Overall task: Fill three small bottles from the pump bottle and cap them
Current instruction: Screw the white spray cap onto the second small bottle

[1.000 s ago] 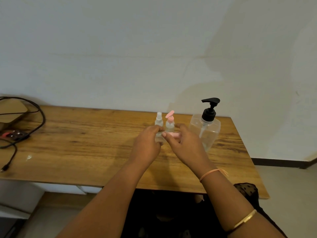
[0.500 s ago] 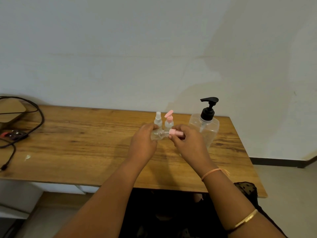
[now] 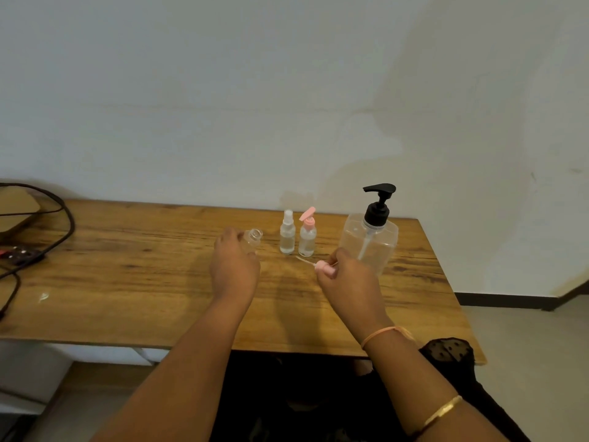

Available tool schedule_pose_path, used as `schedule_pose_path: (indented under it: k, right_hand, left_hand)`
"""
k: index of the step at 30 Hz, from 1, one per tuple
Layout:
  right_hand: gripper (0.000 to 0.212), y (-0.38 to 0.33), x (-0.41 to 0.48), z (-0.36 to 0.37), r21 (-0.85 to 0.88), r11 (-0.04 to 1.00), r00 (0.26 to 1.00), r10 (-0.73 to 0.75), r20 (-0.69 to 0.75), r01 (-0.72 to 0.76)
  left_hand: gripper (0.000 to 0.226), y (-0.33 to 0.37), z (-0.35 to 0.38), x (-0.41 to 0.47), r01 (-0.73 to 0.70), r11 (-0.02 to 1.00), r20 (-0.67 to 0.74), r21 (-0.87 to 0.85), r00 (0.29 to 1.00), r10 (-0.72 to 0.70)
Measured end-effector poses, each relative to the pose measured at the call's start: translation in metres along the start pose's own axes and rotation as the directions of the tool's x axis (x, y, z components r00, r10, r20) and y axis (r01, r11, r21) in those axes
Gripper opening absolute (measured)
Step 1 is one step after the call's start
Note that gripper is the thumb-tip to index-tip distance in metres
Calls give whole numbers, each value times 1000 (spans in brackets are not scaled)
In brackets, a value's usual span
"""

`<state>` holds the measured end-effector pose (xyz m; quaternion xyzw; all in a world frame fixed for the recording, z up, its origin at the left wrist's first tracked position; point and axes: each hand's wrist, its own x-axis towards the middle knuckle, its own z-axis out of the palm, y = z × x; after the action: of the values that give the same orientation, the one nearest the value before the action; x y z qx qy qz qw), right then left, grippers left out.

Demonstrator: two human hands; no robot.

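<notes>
Two hands are working above the table [image 3: 127, 282]: the left hand [image 3: 234, 266] is curling its fingers round the open small bottle [image 3: 252, 239], neck tilting up-right, and the right hand [image 3: 347, 283] is pinching the pink pump cap [image 3: 324, 269], its tube pointing up-left.

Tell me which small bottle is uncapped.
The bottle in the left hand: its mouth is bare. The spray-topped bottle and pink-topped bottle stand capped.

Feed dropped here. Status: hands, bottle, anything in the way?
Left hand grips open bottle. Right hand pinches pink cap, off. Spray bottle and flip-top bottle stand between it and pump bottle.
</notes>
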<state>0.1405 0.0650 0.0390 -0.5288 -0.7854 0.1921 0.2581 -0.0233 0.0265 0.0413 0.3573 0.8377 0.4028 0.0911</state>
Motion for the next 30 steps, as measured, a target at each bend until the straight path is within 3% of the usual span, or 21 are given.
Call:
schedule_pose_path:
  k: [6, 10, 30]
  right_hand:
    - [13, 15, -5, 46, -260, 963, 977, -21, 210, 76]
    - [14, 24, -8, 62, -354, 924, 960, -43, 276, 143]
    - [29, 12, -9, 44, -277, 959, 973, 1, 231, 64]
  left_hand:
    - [37, 4, 8, -6, -38, 999, 50, 9, 998, 37]
    - [36, 3, 13, -8, -70, 998, 86, 4, 994, 69]
    - [34, 0, 24, -14, -105, 994, 172, 2, 980, 103]
